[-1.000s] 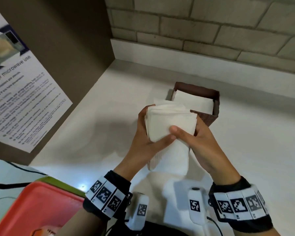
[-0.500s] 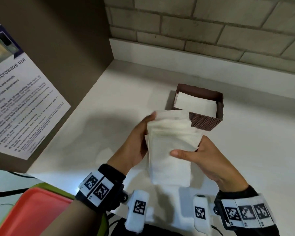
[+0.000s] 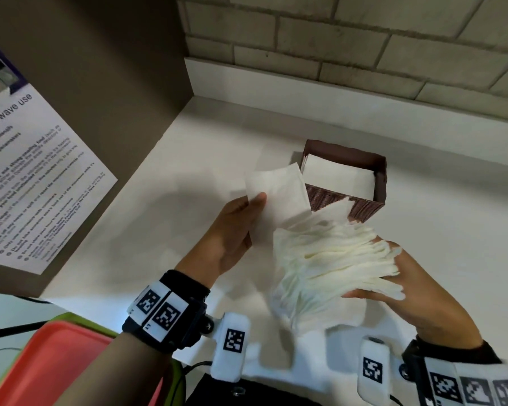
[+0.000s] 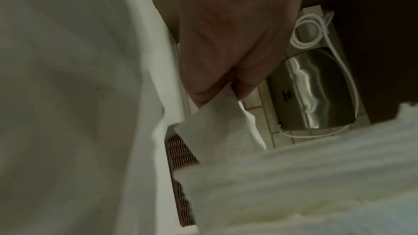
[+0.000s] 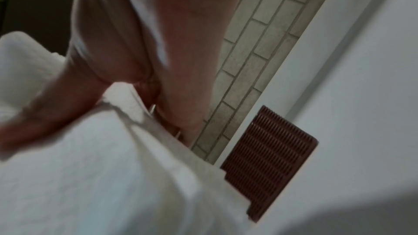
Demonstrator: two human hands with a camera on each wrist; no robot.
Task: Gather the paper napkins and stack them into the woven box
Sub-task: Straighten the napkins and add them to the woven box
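Note:
The brown woven box [image 3: 346, 202] stands on the white counter with flat white napkins [image 3: 338, 177] inside. My left hand [image 3: 254, 208] pinches a single napkin [image 3: 276, 194] between thumb and fingers, just left of the box's near corner. My right hand [image 3: 405, 279] grips a thick stack of napkins [image 3: 329, 265] that fans out and tilts, in front of the box. In the left wrist view the fingers [image 4: 226, 63] pinch the napkin [image 4: 214, 131] beside the box wall [image 4: 178, 158]. The right wrist view shows the stack [image 5: 101, 167] under my hand [image 5: 135, 56], with the box [image 5: 267, 158] beyond.
A brown side panel with a microwave-use poster [image 3: 27, 171] closes off the left. A brick wall [image 3: 335, 39] runs along the back. A red tray with a green edge [image 3: 41, 364] sits at lower left. Bare white counter [image 3: 188, 183] lies around the box.
Both hands held the stack together before. Now the left hand has pulled one napkin off up and to the left, and the stack in the right hand has fanned out and tilted.

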